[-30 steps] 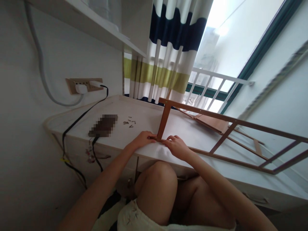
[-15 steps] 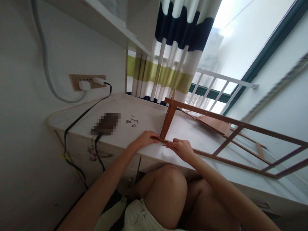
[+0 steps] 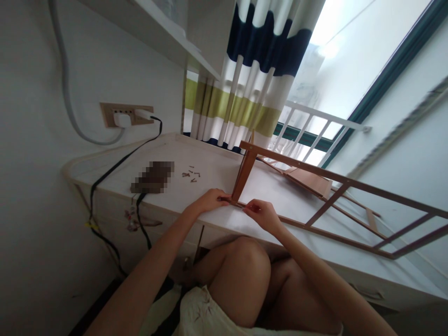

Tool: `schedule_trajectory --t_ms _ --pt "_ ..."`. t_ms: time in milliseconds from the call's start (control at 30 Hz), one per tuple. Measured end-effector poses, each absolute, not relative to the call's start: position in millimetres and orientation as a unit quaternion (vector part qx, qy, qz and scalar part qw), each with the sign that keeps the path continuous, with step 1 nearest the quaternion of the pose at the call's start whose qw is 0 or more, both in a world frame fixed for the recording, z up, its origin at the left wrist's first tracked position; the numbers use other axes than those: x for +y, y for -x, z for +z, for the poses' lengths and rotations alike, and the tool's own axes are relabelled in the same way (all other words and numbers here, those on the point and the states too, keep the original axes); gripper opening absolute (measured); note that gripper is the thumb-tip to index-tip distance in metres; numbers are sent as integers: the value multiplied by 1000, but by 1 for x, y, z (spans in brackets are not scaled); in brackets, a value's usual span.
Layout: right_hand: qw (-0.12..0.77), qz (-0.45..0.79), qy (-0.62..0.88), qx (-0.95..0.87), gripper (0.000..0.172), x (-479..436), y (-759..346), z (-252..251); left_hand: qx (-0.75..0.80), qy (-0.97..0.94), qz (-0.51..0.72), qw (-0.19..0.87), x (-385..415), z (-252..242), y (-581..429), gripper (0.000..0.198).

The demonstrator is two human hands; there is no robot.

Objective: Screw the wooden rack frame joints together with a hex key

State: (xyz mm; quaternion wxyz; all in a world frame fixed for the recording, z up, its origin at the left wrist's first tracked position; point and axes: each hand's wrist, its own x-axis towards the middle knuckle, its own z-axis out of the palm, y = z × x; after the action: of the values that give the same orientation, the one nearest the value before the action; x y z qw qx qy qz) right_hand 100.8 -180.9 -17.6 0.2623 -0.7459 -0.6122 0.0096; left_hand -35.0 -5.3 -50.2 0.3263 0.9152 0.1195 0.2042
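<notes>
A brown wooden frame (image 3: pixel 297 161) with long rails and crossbars lies on its side on the white tabletop (image 3: pixel 213 163). My left hand (image 3: pixel 212 200) is closed around the near left corner of this frame, where an upright crosspiece meets the lower rail. Just right of that corner, my right hand (image 3: pixel 262 215) pinches a thin metal rod (image 3: pixel 243 209) against the lower rail. Its exact kind is too small to make out. Several small screws (image 3: pixel 191 174) lie loose on the tabletop, left of the frame.
A second wooden piece with a flat panel (image 3: pixel 308 181) lies behind the frame. A pixelated dark object (image 3: pixel 154 177) sits at left. Black cable (image 3: pixel 115 163) runs from the wall socket (image 3: pixel 108 115) over the table edge. A shelf (image 3: pixel 157 37) overhangs the back left.
My right hand has shifted slightly, bringing the thin metal rod up against the lower rail; its fingers are more curled. My left hand keeps its hold on the frame corner. The view has tilted a little.
</notes>
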Motion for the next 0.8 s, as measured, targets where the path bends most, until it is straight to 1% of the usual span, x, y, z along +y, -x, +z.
schedule_trajectory --t_ms 167,367,500,667,800 --pt "321 54 747 -579 20 -181 -104 -21 113 -912 205 336 -6 -52 35 33" --pt "395 53 734 -549 14 -183 -105 -20 112 -907 209 349 -5 -55 33 32" --pt "436 106 718 -532 14 -178 -102 -22 117 -905 210 352 -4 -57 31 32" --pt "452 190 699 -521 19 -173 -96 -22 123 -906 207 349 -4 -58 31 32" --pt "438 190 693 -540 21 -171 -95 -21 125 -909 208 340 -6 -54 33 32"
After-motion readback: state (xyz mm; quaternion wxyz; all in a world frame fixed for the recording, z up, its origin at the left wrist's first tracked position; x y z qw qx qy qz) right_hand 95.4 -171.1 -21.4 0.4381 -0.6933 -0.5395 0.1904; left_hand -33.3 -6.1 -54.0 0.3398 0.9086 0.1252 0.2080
